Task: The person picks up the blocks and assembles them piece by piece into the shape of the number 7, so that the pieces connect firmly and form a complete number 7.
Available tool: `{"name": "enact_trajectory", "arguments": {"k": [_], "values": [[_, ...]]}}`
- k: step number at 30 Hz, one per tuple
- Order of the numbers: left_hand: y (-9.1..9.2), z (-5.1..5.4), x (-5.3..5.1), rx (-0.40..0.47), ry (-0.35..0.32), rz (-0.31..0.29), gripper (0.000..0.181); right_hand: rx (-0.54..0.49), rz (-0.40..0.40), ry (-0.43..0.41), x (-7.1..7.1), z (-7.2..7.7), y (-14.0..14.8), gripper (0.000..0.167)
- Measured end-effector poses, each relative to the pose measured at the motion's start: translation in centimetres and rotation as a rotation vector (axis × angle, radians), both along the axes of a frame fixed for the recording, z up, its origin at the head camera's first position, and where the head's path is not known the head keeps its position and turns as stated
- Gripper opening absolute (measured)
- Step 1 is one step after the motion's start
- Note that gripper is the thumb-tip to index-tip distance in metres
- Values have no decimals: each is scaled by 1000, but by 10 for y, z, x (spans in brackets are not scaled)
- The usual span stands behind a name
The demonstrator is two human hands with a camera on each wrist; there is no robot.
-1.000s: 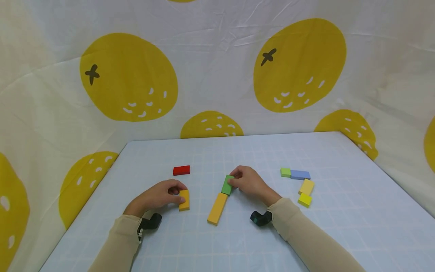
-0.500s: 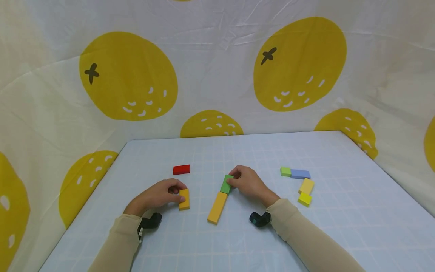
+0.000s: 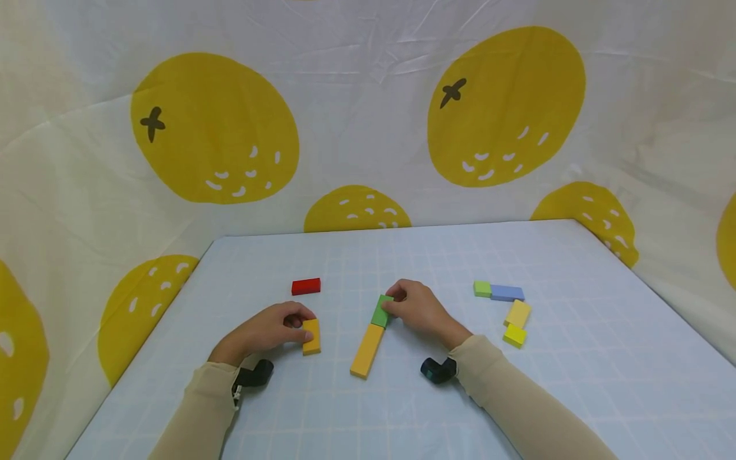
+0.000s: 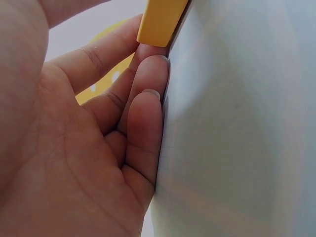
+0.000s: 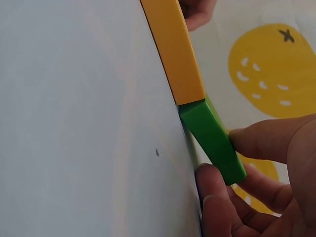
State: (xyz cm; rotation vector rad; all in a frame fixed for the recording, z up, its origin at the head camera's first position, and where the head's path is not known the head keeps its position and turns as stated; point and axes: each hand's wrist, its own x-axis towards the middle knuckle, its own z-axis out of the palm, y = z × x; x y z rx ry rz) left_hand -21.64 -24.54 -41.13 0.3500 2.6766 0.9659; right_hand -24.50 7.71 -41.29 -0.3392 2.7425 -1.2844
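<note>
My left hand point(image 3: 267, 331) pinches a short orange block point(image 3: 311, 337) between thumb and fingers on the table; in the left wrist view only one end of that orange block point(image 4: 160, 22) shows. Right of it, my right hand point(image 3: 422, 310) holds a green block point(image 3: 381, 312) by its right side. The green block point(image 5: 215, 140) touches the far end of a long orange block point(image 3: 367, 351), as the right wrist view also shows. Together they form a slanting line that leans to the right as it runs away from me.
A red block point(image 3: 306, 286) lies beyond my left hand. To the right, a light green block point(image 3: 482, 289), a blue block point(image 3: 507, 293), a pale yellow block point(image 3: 517, 314) and a bright yellow block point(image 3: 514, 335) form a bent chain. A fruit-patterned cloth point(image 3: 362, 128) hangs behind the table.
My right hand and the green block have shifted very slightly left. The left hand keeps its pinch on the short orange block, which stays in place.
</note>
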Motion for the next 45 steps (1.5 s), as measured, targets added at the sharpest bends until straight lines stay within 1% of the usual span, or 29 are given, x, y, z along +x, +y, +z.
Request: {"name": "enact_trajectory", "arguments": {"k": [7, 14, 20, 27, 37, 45], "values": [[0, -1, 0, -10, -12, 18, 39, 4, 0, -9, 1, 1, -1, 24], [1, 1, 1, -2, 0, 4, 38, 5, 3, -10, 1, 0, -1, 24], [2, 1, 1, -8, 1, 8, 38, 16, 4, -2, 1, 0, 0, 25], [1, 1, 1, 5, -5, 7, 37, 5, 4, 6, 2, 0, 0, 24], [0, -1, -1, 4, -8, 9, 37, 3, 1, -10, 2, 1, 0, 22], [0, 0, 0, 13, 3, -8, 36, 8, 0, -7, 1, 0, 0, 22]]}}
